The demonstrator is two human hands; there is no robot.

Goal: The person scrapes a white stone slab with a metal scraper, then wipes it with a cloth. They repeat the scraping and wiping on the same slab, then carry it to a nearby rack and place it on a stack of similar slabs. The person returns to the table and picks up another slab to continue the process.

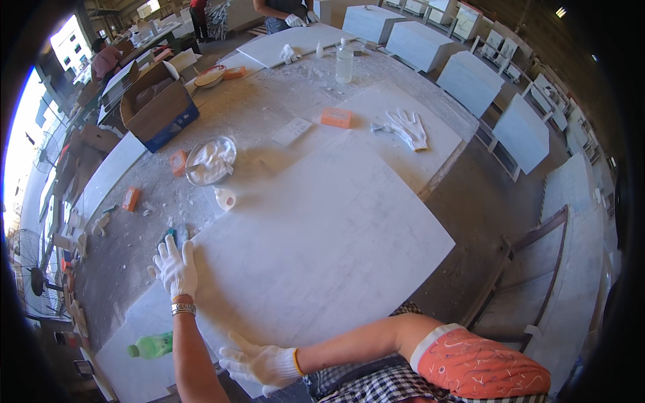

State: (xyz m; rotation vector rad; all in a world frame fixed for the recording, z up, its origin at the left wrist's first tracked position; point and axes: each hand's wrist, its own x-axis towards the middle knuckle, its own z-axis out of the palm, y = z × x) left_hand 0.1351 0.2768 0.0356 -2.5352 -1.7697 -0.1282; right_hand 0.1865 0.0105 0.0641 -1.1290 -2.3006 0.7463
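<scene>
white slab [316, 235] lies across the near side of the surface [158, 215], right corner out past the surface's right edge. left hand [177, 272] (gloved, same as the right) at the slab's left edge: grip wide, fingers splayed, nothing clasped. right hand [261, 363] at its near edge: grip loose, thumb well off the fingers; can't tell how firm the contact is.

Cardboard box [160, 111] — green bottle [153, 345]

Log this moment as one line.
slab: white, lying flat; left hand: gloved, at slab's left edge; right hand: gloved, at slab's near side; bowl: beyond left hand
</scene>
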